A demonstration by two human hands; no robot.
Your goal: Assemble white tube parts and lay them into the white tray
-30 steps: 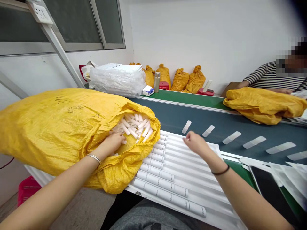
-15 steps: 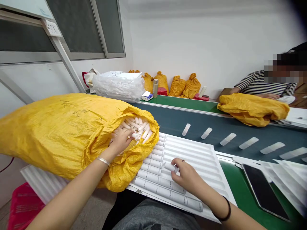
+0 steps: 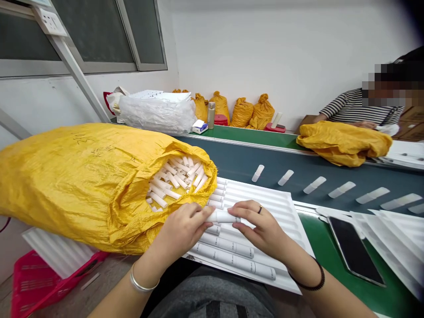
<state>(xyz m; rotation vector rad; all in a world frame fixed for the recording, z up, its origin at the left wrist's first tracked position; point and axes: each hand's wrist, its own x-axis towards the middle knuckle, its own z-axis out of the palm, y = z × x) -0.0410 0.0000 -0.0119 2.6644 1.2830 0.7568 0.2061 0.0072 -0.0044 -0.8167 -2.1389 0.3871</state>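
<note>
A white plastic tube (image 3: 221,216) lies level between my two hands, above a ridged white tray (image 3: 265,201). Its left end is pinched by my left hand (image 3: 187,227); the fingers of my right hand (image 3: 258,225) close on the other end. Printed white tubes (image 3: 228,261) rest in the tray's grooves along its near and left side. Left of the tray, a big yellow woven sack (image 3: 86,176) lies on its side, its mouth open toward my hands. Inside the mouth many loose white tubes (image 3: 172,179) are heaped.
Single tubes (image 3: 314,184) lie spaced out on the dark belt (image 3: 228,154) beyond the tray. A phone (image 3: 356,249) and stacked white trays (image 3: 394,247) sit at right. Across the belt, a person in a striped top (image 3: 354,106) is beside a yellow sack (image 3: 344,141). A pink basket (image 3: 36,282) stands below left.
My left hand has come out of the sack's mouth toward my right hand. Both now hold one tube end to end over the tray. The view has shifted slightly.
</note>
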